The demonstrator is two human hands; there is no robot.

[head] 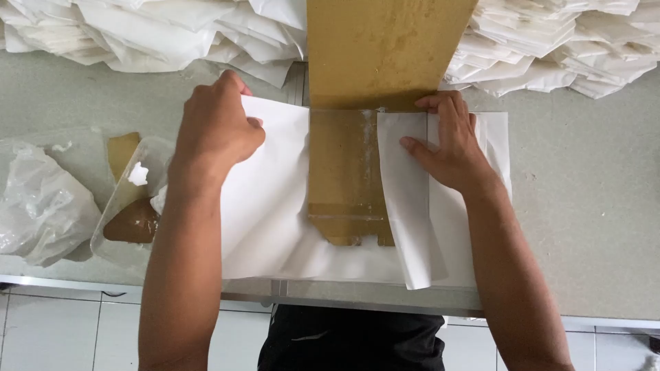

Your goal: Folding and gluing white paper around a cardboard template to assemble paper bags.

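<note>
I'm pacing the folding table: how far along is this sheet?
Done: the right flap is folded over the brown board, and the right hand presses it flat. In hand: the left hand grips the left flap, lifted and not yet across the board. Left: that flap, and the bottom edge lying open. Folded white pieces are stacked at the back.

A packing workshop: heaps of folded white paper bags point(144, 34) crowd a grey worktable point(584, 206).

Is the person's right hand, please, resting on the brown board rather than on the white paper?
No: the right hand presses flat on the folded white paper, beside the brown board.
</note>
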